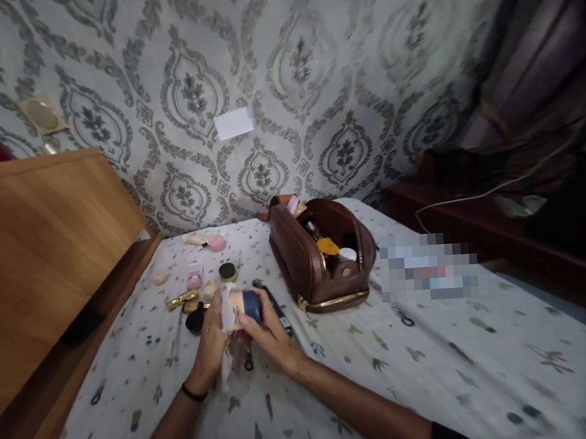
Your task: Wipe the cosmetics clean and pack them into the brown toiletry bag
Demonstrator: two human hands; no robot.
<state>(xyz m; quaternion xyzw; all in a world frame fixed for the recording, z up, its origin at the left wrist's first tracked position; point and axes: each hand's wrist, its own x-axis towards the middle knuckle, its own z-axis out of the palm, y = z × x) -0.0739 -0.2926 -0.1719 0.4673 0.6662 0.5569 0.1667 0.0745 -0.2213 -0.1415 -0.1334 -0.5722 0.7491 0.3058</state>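
Printed white sheet (295,424) lay nearest; above it, one beige jar (237,305), dark blue at one end, was grasped between left hand (211,338), which also held white tissue (227,308), and right hand (270,337), closed about the blue end, its long axis roughly crosswise, blue end pointing right. Beyond lay gold tube (181,300) and green-lidded pot (227,272); farther right stood open brown bag (295,259), then patterned wallpaper (288,67).

One camera over there, head-worn; faces forward and down, left hand (212,335) and right hand (274,338) near, patterned wall (303,60) farther off past the sheet (342,369)
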